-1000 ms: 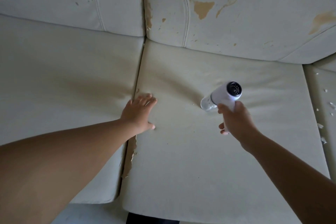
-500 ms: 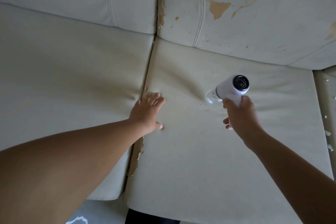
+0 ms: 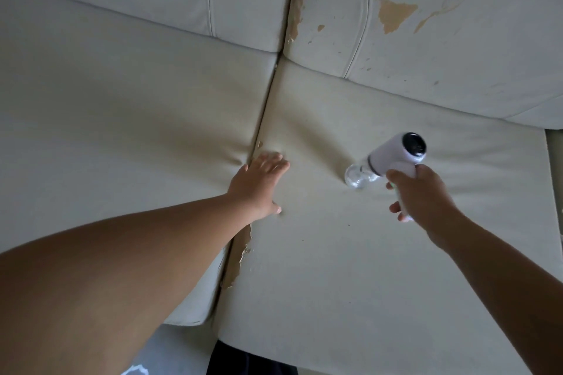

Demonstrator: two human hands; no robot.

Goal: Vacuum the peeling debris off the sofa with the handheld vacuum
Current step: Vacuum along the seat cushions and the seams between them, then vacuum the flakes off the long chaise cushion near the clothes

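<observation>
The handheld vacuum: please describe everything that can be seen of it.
The handheld vacuum is small, white and looks like plastic, with a round dark rear end facing the camera. A dark ring joins the body to a clear nozzle, which points down and left onto the right seat cushion and seems to touch it. The right hand is closed around its grip, which extends below the body. The left hand lies flat on the cushion, apart from it.

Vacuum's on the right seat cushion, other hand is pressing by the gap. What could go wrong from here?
1. The vacuum nozzle sits mid-cushion, away from the flakes along the gap; they could be missed.
2. Suction near that torn edge might lift more peeling cover.
3. The left hand presses beside the gap, possibly pushing flakes down into it. The right hand grips the handle.
</observation>
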